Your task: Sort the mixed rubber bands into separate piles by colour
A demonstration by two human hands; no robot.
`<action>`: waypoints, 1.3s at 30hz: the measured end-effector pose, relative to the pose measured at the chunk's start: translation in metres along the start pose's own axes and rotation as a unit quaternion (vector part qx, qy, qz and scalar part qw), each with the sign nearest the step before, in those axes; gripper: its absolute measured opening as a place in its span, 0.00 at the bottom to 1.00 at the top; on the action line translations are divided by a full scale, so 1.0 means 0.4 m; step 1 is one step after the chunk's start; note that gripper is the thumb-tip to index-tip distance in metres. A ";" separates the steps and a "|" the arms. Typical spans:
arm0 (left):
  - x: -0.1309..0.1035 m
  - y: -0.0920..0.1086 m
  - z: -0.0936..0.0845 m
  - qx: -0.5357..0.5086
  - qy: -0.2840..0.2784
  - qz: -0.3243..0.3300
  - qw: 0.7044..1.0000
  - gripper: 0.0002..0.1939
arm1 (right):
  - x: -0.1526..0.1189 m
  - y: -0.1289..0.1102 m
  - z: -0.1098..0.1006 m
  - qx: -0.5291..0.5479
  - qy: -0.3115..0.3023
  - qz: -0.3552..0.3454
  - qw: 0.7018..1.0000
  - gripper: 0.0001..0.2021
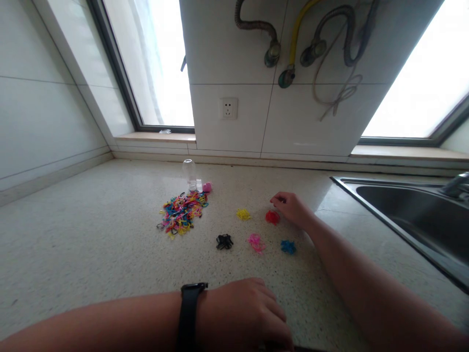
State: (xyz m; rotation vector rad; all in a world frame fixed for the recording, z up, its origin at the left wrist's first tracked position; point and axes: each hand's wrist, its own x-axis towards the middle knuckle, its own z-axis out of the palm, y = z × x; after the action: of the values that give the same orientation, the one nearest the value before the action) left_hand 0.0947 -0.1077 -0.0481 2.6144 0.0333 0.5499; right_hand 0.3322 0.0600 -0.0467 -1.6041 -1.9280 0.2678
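Note:
Small rubber bands lie on a speckled counter. A mixed-colour heap (pixel 183 212) is at the left, and separate little piles are yellow (pixel 243 214), red (pixel 272 217), black (pixel 224 241), pink (pixel 256 243) and blue (pixel 288 247). Just above the red pile is my right hand (pixel 289 205), its thumb and fingertips pressed together; whatever may be between them is too small to name. My left hand (pixel 245 313), with a black watch on the wrist, rests at the counter's near edge, its fingers curled and nothing visible in them.
Behind the heap stand a clear bottle (pixel 189 174) and a pink round piece (pixel 207 187). A steel sink (pixel 414 210) with a tap is set in the counter (pixel 91 244) at the right. Hoses and valves hang on the tiled wall.

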 end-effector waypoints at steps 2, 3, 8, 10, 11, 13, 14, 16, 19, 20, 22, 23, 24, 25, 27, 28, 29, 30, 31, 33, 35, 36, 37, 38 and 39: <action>0.000 -0.003 0.003 0.004 -0.002 0.001 1.000 0.14 | -0.001 -0.002 0.000 -0.004 -0.001 -0.003 1.000 0.13; -0.001 -0.005 0.004 0.005 -0.004 0.002 1.000 0.14 | -0.001 -0.003 0.000 -0.005 -0.001 -0.005 1.000 0.13; -0.001 -0.010 0.007 0.015 -0.014 0.005 1.000 0.15 | -0.002 -0.007 -0.002 0.005 -0.007 -0.006 1.000 0.13; -0.002 -0.011 0.006 0.020 -0.023 0.001 1.000 0.15 | -0.003 -0.009 -0.002 0.010 -0.005 -0.008 1.000 0.13; -0.003 -0.012 0.007 0.021 -0.027 -0.001 0.999 0.15 | -0.003 -0.009 -0.002 0.012 -0.004 -0.011 1.000 0.13; -0.004 -0.013 0.008 0.020 -0.029 -0.001 0.999 0.14 | -0.005 -0.010 -0.001 0.015 0.000 -0.016 1.000 0.13; -0.005 -0.013 0.009 0.019 -0.028 0.001 0.999 0.13 | -0.006 -0.012 -0.001 0.017 0.003 -0.021 1.000 0.13; -0.005 -0.013 0.010 0.021 -0.021 0.005 1.000 0.13 | -0.010 -0.021 -0.004 0.023 0.013 -0.039 0.999 0.13; -0.004 -0.008 0.009 0.029 -0.010 0.006 1.000 0.14 | -0.018 -0.059 -0.016 0.043 0.041 -0.078 0.995 0.14; -0.003 -0.006 0.007 0.033 -0.012 0.008 0.999 0.15 | -0.021 -0.080 -0.020 0.057 0.049 -0.089 0.993 0.14; 0.000 -0.002 0.003 0.049 -0.024 0.012 0.998 0.14 | -0.025 -0.134 -0.027 0.083 0.051 -0.103 0.990 0.14; 0.001 0.000 0.000 0.061 -0.032 0.014 0.998 0.15 | -0.026 -0.165 -0.027 0.088 0.042 -0.109 0.989 0.14; 0.003 0.002 -0.003 0.073 -0.040 0.014 0.996 0.15 | -0.024 -0.197 -0.023 0.083 0.026 -0.116 0.989 0.14; 0.005 0.005 -0.005 0.085 -0.049 0.012 0.995 0.15 | -0.021 -0.229 -0.016 0.071 -0.002 -0.130 0.989 0.13; 0.009 0.010 -0.010 0.103 -0.064 0.007 0.993 0.14 | -0.007 -0.286 0.009 0.040 -0.062 -0.174 0.982 0.11; 0.010 0.012 -0.011 0.111 -0.070 0.006 0.991 0.14 | 0.004 -0.309 0.026 0.023 -0.092 -0.194 0.976 0.09; 0.011 0.014 -0.012 0.118 -0.075 0.006 0.990 0.14 | 0.016 -0.327 0.046 0.006 -0.114 -0.205 0.972 0.09; 0.012 0.015 -0.013 0.124 -0.078 0.006 0.989 0.13 | 0.031 -0.342 0.067 -0.014 -0.131 -0.211 0.969 0.09; 0.012 0.017 -0.013 0.127 -0.079 0.008 0.989 0.13 | 0.046 -0.352 0.089 -0.035 -0.142 -0.212 0.966 0.09; 0.012 0.019 -0.013 0.131 -0.078 0.011 0.988 0.12 | 0.079 -0.363 0.130 -0.079 -0.151 -0.207 0.963 0.10; 0.011 0.019 -0.012 0.136 -0.073 0.011 0.988 0.11 | 0.108 -0.367 0.163 -0.123 -0.157 -0.200 0.959 0.11; 0.010 0.019 -0.011 0.137 -0.070 0.012 0.988 0.11 | 0.119 -0.368 0.176 -0.138 -0.161 -0.196 0.957 0.11; 0.010 0.018 -0.010 0.139 -0.066 0.013 0.988 0.10 | 0.129 -0.369 0.186 -0.147 -0.166 -0.194 0.956 0.11; 0.009 0.017 -0.009 0.139 -0.063 0.015 0.988 0.10 | 0.136 -0.371 0.194 -0.152 -0.174 -0.193 0.954 0.11; 0.009 0.016 -0.008 0.137 -0.061 0.018 0.988 0.10 | 0.141 -0.374 0.201 -0.155 -0.182 -0.194 0.952 0.11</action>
State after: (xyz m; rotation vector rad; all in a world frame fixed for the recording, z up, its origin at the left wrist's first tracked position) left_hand 0.0963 -0.1114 -0.0413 2.9177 0.0239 0.4212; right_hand 0.1597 0.0944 -0.0151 -1.3849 -2.6300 0.1025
